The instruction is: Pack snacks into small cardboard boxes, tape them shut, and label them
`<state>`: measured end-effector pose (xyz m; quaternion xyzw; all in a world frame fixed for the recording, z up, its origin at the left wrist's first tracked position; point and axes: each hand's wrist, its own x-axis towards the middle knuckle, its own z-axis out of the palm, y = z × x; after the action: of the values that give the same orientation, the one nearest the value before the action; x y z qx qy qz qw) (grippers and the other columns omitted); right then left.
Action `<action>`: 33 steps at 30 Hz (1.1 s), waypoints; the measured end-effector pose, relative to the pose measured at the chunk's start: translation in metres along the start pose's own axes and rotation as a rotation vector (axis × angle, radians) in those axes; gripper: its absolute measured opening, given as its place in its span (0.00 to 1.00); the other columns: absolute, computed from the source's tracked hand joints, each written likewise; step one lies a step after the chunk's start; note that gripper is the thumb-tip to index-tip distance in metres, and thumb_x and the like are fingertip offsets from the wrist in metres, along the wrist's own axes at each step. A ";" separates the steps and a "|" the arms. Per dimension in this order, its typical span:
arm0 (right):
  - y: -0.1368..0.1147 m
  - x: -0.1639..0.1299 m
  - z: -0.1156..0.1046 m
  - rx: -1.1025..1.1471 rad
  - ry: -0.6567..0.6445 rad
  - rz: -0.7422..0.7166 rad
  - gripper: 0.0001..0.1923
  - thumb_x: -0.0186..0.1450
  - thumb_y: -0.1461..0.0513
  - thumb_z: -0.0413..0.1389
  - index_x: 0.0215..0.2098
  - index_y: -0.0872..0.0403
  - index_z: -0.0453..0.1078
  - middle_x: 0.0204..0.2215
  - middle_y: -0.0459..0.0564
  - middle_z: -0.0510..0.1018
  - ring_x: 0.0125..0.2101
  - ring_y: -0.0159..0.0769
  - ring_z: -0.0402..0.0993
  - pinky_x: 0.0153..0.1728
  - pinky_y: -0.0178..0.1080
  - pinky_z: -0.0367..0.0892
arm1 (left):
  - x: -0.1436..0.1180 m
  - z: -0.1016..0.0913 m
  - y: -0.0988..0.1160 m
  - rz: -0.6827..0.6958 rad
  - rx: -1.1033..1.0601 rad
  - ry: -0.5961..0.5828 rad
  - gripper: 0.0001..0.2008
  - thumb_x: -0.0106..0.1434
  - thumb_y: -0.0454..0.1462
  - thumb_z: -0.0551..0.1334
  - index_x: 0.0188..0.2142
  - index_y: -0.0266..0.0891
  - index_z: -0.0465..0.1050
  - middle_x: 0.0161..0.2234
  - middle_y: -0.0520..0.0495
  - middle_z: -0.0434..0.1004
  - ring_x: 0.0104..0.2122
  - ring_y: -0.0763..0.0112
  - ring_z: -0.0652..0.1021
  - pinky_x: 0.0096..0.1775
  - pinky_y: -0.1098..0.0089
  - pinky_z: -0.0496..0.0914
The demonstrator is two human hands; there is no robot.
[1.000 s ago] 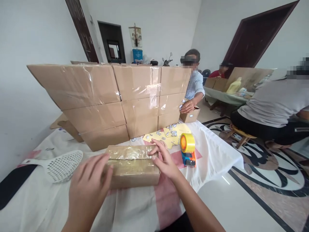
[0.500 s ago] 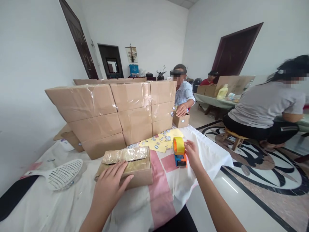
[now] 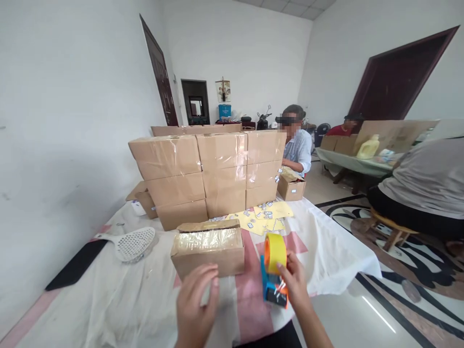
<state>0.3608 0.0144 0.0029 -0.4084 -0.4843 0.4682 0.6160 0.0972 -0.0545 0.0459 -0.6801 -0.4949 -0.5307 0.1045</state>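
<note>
To the right of a rectangular, tape-topped brown cardboard box (image 3: 208,263), a person's right hand (image 3: 296,279) gripped a blue-and-orange plastic dispenser (image 3: 276,296) bearing a yellow tape roll (image 3: 277,253); the left hand (image 3: 197,300), fingers parted and loosely curved, hung before the box.

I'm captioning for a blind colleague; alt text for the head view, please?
A person's right hand holds a tape dispenser with a yellow roll; the open left hand is near a cardboard box on a cloth-covered table. Stacked boxes stand behind.
</note>
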 end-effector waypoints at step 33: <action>0.019 0.023 0.047 -0.164 0.229 -0.181 0.18 0.76 0.46 0.44 0.42 0.47 0.69 0.34 0.49 0.73 0.34 0.42 0.72 0.34 0.43 0.73 | -0.059 0.073 0.055 -0.983 -0.691 -0.614 0.32 0.61 0.66 0.57 0.25 0.41 0.74 0.14 0.53 0.63 0.16 0.69 0.68 0.22 0.70 0.63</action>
<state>0.3135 0.0432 -0.0014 -0.4627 -0.4822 0.3200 0.6715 0.1887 -0.0659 -0.0125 -0.4904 -0.5558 -0.4268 -0.5181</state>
